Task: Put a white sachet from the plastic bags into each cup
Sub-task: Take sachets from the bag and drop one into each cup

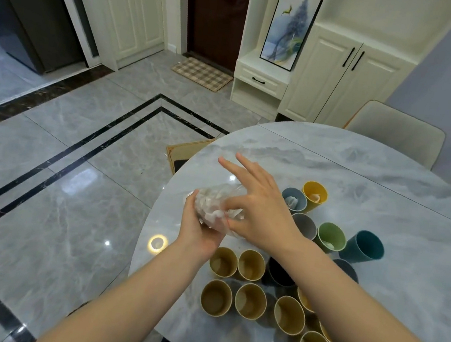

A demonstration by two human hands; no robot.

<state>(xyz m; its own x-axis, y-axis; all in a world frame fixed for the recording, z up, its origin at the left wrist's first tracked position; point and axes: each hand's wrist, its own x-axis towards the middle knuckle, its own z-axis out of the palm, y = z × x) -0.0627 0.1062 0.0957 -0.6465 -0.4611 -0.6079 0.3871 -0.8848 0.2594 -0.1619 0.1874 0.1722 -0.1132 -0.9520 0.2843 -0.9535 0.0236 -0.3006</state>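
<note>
Mostly empty cups [250,301]; sachet-filled plastic bag [215,208].

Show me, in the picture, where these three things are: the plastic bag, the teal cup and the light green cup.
plastic bag [215,208]: head view, on its bulging middle with white sachets inside.
teal cup [362,248]: head view, on its outer wall.
light green cup [331,236]: head view, on its inner wall.

The room was evenly bright from overhead light. A ring lamp's glare sat on the glossy table [157,243], with smaller glints on the floor [81,178]. Wide-angle distortion bent the edges; the fingertips looked slightly blurred.
</note>
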